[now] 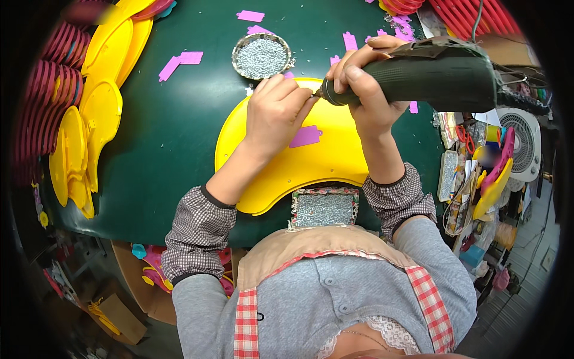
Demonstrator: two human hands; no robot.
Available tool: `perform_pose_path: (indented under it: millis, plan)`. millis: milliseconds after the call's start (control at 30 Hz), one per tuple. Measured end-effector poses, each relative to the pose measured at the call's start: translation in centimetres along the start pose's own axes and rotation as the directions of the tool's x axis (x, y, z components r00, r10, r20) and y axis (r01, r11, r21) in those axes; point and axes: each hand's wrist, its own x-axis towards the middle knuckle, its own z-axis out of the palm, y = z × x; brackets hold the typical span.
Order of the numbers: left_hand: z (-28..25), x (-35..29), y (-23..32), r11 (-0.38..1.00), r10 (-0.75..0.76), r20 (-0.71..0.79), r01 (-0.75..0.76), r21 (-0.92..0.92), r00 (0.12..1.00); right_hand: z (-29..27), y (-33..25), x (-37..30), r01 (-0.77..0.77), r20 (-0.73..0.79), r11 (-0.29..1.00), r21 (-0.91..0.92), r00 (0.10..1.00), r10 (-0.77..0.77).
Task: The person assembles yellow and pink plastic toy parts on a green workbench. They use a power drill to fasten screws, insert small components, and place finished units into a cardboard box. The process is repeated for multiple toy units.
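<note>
My right hand (373,81) is wrapped round a black electric screwdriver (439,75), which lies nearly level with its bit pointing left. My left hand (276,110) pinches right at the bit's tip; what is between the fingertips is too small to make out. Both hands are over a curved yellow plastic panel (332,143) lying on the table. A purple plastic tag (305,137) rests on the panel, just below the left fingers. Beyond the left hand stands a round dish (235,66) full of small silvery screws.
A rectangular tray (294,209) of similar small metal pieces sits at the green table's (161,131) near edge. Loose purple tags (191,57) are scattered farther off. Yellow panels (101,113) and dark pink stacked parts (45,119) line the left. A fan (519,143) stands at right.
</note>
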Motion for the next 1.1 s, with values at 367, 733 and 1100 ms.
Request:
perform_pose_path:
  millis: [367, 733, 1100]
  plan:
    - [2.5, 0.7, 1.0, 0.989, -0.032, 0.108, 0.047, -0.138, 0.994, -2.9, -1.8, -0.3, 0.038, -0.108, 0.999, -0.013, 0.993, -0.039]
    - [3.7, 0.0, 1.8, 0.996, -0.01, 0.034, 0.013, -0.089, 0.999, -2.8, -3.0, -1.1, 0.005, -0.112, 0.994, -0.108, 0.994, -0.017]
    - [4.4, -0.7, 1.5, 0.995, -0.056, -0.019, 0.055, -0.081, 0.998, -2.7, -2.6, -1.7, -0.003, -0.079, 0.976, -0.218, 0.997, -0.015]
